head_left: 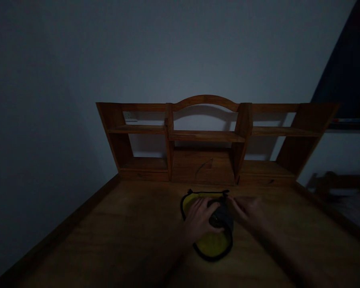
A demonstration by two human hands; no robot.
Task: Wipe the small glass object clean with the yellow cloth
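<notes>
A case with a yellow lining (pixel 211 245) and black edging lies spread open on the desk, with a zip along its border. My left hand (pixel 199 218) rests over it, fingers and thumb curved around a dark rounded object (pixel 217 218) whose kind I cannot make out in the dim light. To its right, my right hand (pixel 247 210) is closed in a pinch at the case's upper right corner, touching the black zip end (pixel 226 193). What sits between those fingertips is small and partly hidden.
Behind the case, a wooden shelf unit (pixel 207 137) with several compartments stands along the back of the wooden desk (pixel 123 232). A thin cord-like thing (pixel 203 165) shows at its middle panel. A wall socket (pixel 130 116) is at left, a dark board (pixel 348 80) at right.
</notes>
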